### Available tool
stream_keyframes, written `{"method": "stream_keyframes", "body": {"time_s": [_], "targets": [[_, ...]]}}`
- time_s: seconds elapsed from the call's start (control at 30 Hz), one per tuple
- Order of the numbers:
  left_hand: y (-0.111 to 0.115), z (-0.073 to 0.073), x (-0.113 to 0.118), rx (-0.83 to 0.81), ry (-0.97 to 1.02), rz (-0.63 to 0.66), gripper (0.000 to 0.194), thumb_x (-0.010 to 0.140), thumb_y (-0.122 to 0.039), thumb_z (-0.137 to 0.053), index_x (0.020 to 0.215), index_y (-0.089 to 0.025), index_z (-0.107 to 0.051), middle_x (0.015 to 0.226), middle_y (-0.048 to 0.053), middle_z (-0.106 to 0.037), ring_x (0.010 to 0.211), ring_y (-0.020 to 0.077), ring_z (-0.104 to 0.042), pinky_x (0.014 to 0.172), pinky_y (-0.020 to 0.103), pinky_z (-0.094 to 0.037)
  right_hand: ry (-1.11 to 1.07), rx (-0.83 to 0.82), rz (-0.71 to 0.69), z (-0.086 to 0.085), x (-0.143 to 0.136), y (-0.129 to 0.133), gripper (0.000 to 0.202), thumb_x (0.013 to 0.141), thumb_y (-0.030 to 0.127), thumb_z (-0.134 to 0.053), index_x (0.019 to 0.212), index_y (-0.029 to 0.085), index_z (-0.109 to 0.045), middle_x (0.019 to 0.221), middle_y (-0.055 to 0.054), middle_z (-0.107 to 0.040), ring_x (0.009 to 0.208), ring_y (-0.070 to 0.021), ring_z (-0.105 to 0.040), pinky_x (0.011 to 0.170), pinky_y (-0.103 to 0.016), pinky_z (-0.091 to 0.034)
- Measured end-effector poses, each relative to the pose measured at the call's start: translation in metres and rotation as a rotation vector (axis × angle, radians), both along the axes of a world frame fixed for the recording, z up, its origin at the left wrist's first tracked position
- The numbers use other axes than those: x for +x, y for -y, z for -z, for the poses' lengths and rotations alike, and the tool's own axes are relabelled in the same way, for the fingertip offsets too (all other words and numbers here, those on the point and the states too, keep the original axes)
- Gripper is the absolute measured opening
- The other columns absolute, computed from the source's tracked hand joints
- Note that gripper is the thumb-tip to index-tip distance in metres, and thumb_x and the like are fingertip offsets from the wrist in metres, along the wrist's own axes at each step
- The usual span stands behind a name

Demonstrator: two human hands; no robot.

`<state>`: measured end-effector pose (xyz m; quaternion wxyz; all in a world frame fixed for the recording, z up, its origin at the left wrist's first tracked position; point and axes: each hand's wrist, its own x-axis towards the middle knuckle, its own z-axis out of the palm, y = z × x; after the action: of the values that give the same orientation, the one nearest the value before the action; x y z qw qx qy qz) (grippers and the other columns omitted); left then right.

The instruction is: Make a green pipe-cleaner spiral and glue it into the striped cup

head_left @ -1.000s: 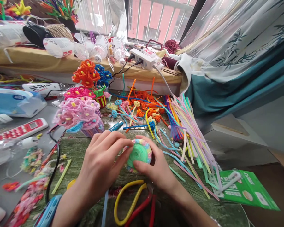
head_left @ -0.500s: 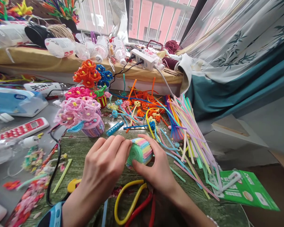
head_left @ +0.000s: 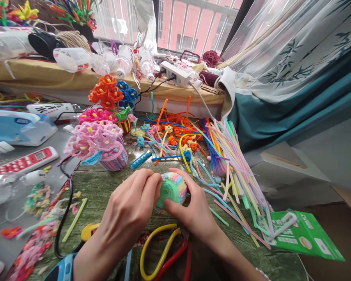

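Between my two hands is a small pot (head_left: 170, 190) made of pastel striped pipe cleaners, tipped so its green spiral base faces me. My left hand (head_left: 133, 199) pinches the base's left edge with its fingers closed. Fingers of my right hand (head_left: 194, 207) wrap round the far and right side, with the thumb pressed on the green base. Just below the hands lie scissors (head_left: 160, 253) with yellow and red handles. Beyond them, at the left, stands a purple striped pot (head_left: 114, 158) with pink pipe-cleaner flowers (head_left: 96, 136).
Loose pipe cleaners (head_left: 240, 168) are piled at the right beside a green packet (head_left: 307, 236). A blue lighter (head_left: 140, 159) lies ahead of my hands. A black cable (head_left: 71, 195) runs down the left. Bottles (head_left: 124, 61) and a power strip (head_left: 175, 73) line the sill.
The pot has tilted slightly, so more of its green base faces me. Both hands keep their hold, and the view has shifted a little.
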<state>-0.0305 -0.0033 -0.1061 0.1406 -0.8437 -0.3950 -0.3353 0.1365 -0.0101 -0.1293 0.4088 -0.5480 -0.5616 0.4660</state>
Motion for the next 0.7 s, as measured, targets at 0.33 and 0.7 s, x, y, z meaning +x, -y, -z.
{"method": "stream_keyframes", "body": {"time_s": [0.33,0.7], "targets": [[-0.001,-0.001,-0.001,-0.085,0.091,0.005,0.009,0.096,-0.010,-0.053,0.096,-0.012,-0.061,0.087,0.005,-0.063,0.075,0.0165,-0.064,0.070,0.027,-0.050,-0.028,0.023,-0.020,0.002,0.001,-0.002,0.065,0.067,0.042,-0.076,0.125,0.018,-0.059,0.120,-0.010,-0.068,0.109,-0.0304,-0.063,0.094,-0.042,-0.051],[-0.006,0.002,0.004,-0.691,0.759,0.074,0.018,0.090,-0.026,-0.065,0.108,-0.024,-0.064,0.112,0.003,-0.068,0.109,0.0201,-0.062,0.091,0.034,-0.048,-0.070,0.171,-0.012,0.012,-0.001,0.001,0.062,0.074,0.034,-0.075,0.130,0.024,-0.050,0.120,-0.008,-0.066,0.105,-0.0251,-0.066,0.092,-0.037,-0.055]]}}
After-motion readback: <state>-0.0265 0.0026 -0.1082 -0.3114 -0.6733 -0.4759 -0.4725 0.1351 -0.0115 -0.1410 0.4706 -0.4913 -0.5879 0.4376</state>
